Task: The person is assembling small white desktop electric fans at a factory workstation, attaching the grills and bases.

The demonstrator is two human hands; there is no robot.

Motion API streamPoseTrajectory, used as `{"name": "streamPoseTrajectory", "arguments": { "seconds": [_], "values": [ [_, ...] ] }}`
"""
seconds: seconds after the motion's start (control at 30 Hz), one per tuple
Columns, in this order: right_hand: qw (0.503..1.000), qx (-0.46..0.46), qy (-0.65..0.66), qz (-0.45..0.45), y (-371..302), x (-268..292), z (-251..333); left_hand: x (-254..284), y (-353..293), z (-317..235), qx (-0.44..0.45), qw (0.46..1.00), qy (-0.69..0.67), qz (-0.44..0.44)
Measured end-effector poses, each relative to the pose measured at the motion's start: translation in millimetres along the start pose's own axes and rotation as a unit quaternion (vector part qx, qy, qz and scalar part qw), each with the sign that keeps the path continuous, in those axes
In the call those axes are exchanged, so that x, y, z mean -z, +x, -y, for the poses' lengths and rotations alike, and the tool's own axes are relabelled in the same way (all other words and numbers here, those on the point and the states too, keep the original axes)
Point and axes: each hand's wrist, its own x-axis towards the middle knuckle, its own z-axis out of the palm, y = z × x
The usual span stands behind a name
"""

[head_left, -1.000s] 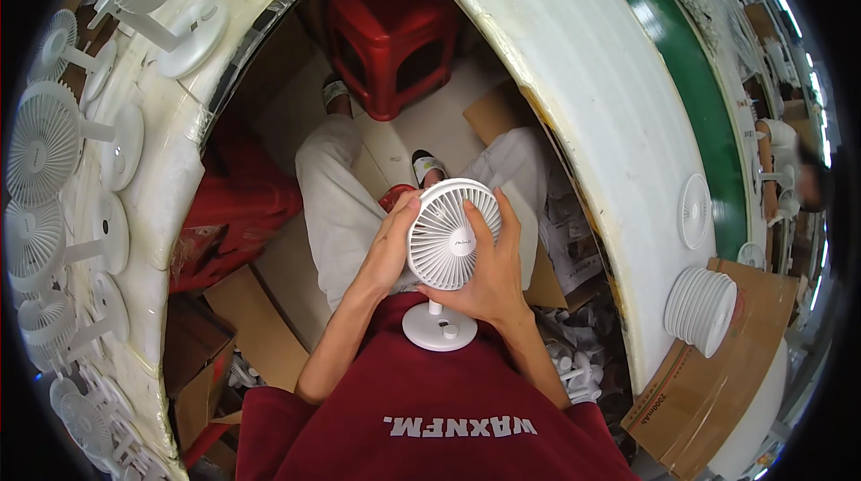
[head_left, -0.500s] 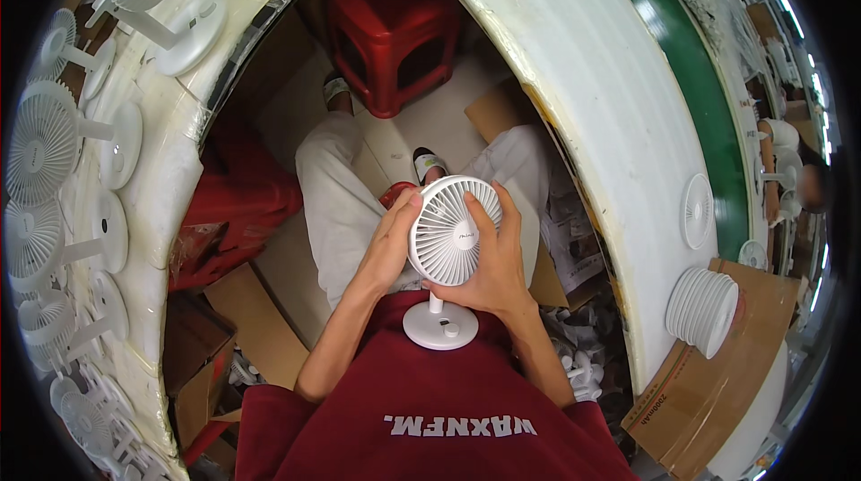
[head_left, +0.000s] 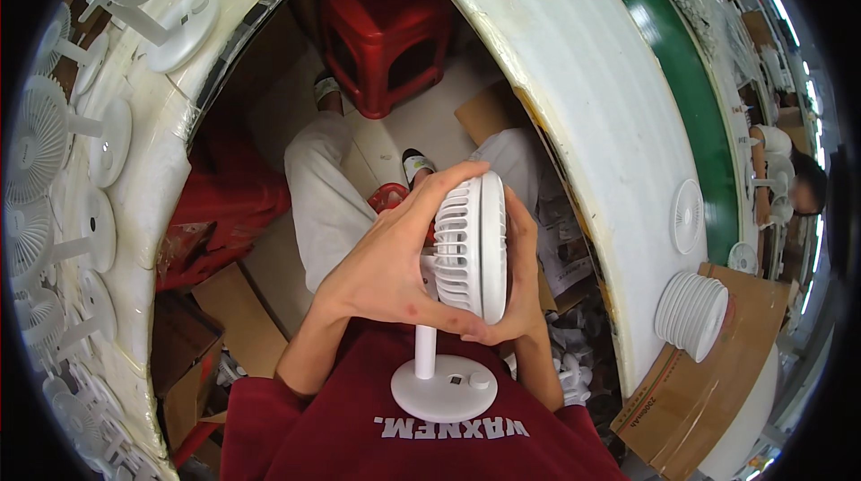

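Observation:
A white desk fan (head_left: 459, 239) is held upright over my lap, its head turned side-on with the front grille facing right. My left hand (head_left: 395, 257) wraps the slotted rear of the head, thumb along the bottom and fingertips at the top. From the other side my right hand (head_left: 522, 275) presses against the front grille, its fingers partly hidden behind the head. Below the head, a short stem runs down to the round base (head_left: 444, 389), which has a knob and a small dark port and sits against my shirt.
Several finished-looking white fans (head_left: 40, 140) stand on the left table (head_left: 148, 203). On the right table (head_left: 592, 104) lie a single round grille (head_left: 688, 216) and a stack of grilles (head_left: 691, 312) beside a cardboard piece (head_left: 708, 373). Red stools (head_left: 386, 32) stand below. Another person (head_left: 803, 185) is at far right.
The fan has turned from facing up at me to side-on, and its base has come nearer and lower. My left hand has shifted from the rim to the rear of the head.

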Motion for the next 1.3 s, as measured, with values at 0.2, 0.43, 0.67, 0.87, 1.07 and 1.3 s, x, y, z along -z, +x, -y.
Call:
{"name": "streamPoseTrajectory", "arguments": {
  "seconds": [0.2, 0.43, 0.67, 0.87, 1.07, 1.3],
  "values": [
    [0.977, -0.006, 0.210, -0.042, 2, -8, -4, -11, 11, -32, 0.058, 0.989, 0.130, -0.039],
    [0.967, -0.017, 0.254, -0.014, 6, 10, 6, -26, 21, -43, 0.060, 0.975, 0.206, -0.054],
    [0.965, -0.062, 0.251, -0.032, -3, 14, 18, -31, 24, -49, 0.052, 0.972, 0.223, -0.052],
    [0.962, -0.095, 0.254, -0.044, -5, 13, 25, -33, 24, -55, 0.073, 0.969, 0.227, -0.069],
    [0.957, -0.126, 0.256, -0.057, -11, 16, 32, -35, 24, -55, 0.066, 0.970, 0.225, -0.071],
    [0.950, -0.158, 0.257, -0.073, -13, 12, 39, -34, 24, -57, 0.070, 0.969, 0.230, -0.060]
  ]
}}
